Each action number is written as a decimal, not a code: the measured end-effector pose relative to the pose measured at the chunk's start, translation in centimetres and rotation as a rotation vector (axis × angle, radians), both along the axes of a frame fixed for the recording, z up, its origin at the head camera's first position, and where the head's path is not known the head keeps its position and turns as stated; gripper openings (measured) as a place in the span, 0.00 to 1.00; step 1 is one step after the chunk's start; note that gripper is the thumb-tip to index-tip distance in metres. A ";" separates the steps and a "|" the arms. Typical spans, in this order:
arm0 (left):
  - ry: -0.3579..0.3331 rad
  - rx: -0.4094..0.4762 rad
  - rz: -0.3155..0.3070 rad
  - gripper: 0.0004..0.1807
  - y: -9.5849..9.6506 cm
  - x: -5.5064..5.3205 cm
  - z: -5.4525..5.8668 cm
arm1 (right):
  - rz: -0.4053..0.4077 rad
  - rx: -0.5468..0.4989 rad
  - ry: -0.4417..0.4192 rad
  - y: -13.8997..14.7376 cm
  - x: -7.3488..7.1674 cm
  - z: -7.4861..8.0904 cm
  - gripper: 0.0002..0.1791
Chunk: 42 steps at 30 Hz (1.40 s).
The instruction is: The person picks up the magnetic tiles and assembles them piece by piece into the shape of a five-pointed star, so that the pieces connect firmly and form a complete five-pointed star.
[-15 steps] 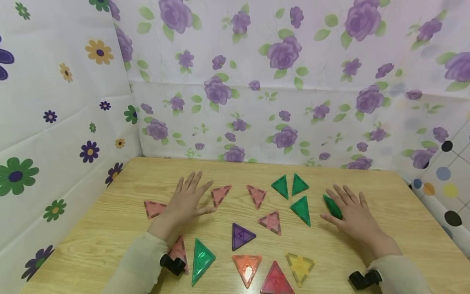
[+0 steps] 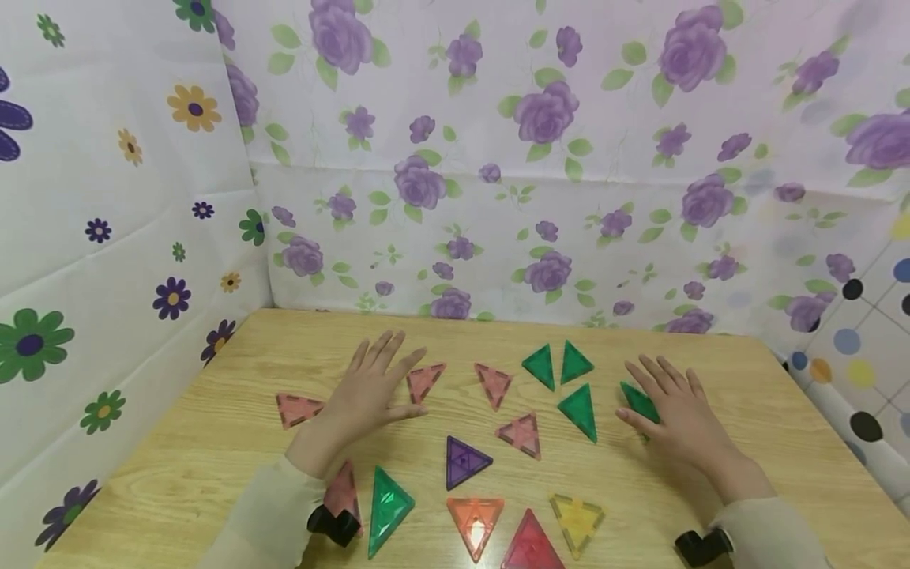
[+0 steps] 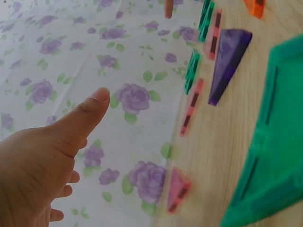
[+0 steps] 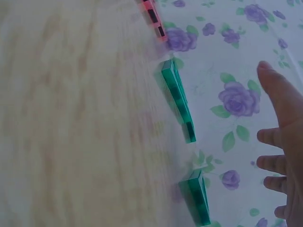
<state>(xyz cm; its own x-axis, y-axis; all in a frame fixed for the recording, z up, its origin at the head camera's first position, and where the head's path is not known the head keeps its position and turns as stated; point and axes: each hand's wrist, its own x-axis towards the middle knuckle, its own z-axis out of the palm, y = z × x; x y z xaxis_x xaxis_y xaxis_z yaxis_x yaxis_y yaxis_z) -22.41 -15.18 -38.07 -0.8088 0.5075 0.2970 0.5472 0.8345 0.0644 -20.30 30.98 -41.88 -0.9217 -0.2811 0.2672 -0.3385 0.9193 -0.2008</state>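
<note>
In the head view my left hand (image 2: 359, 403) is spread with straight fingers over the left half of the table, holding nothing. Its thumb and forefinger are closest to a pink triangle tile (image 2: 425, 382); another pink tile (image 2: 298, 409) lies left of the wrist. My right hand (image 2: 682, 415) has its fingers extended beside a green triangle tile (image 2: 640, 405), partly hidden behind the hand. Whether it touches that tile I cannot tell. The left wrist view shows the left thumb (image 3: 80, 118) stretched out, with a large green triangle (image 3: 279, 137) nearby.
Three green triangles (image 2: 579, 411) are grouped left of the right hand. Pink tiles (image 2: 494, 384), a purple triangle (image 2: 465, 462), an orange one (image 2: 475, 523), a red one (image 2: 532, 545) and a yellow one (image 2: 577, 521) lie mid-table. A flowered cloth (image 2: 426, 237) hangs behind.
The left hand has shifted slightly right, toward the nearby pink tile. More of the green tile beside the right hand now shows. The whole head view has moved a little.
</note>
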 end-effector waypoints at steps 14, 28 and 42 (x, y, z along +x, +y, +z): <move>0.152 0.078 -0.218 0.49 2.0 2.3 1.8 | 0.020 -0.153 0.145 -2.2 2.8 2.7 0.38; 0.235 0.150 -0.441 0.49 3.8 4.9 1.6 | 0.068 -0.235 0.376 -6.4 7.2 4.3 0.36; 0.157 0.172 -0.612 0.44 5.3 7.9 0.1 | 0.183 -0.284 0.315 -9.7 10.3 3.1 0.35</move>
<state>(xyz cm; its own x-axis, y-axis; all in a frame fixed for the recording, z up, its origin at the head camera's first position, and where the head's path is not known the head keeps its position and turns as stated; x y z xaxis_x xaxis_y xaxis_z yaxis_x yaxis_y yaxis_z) -14.47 -9.88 -37.95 -0.3296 0.7974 0.5055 0.9338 0.3543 0.0499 -9.98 21.24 -38.77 -0.7252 -0.3065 0.6166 -0.5748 0.7625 -0.2970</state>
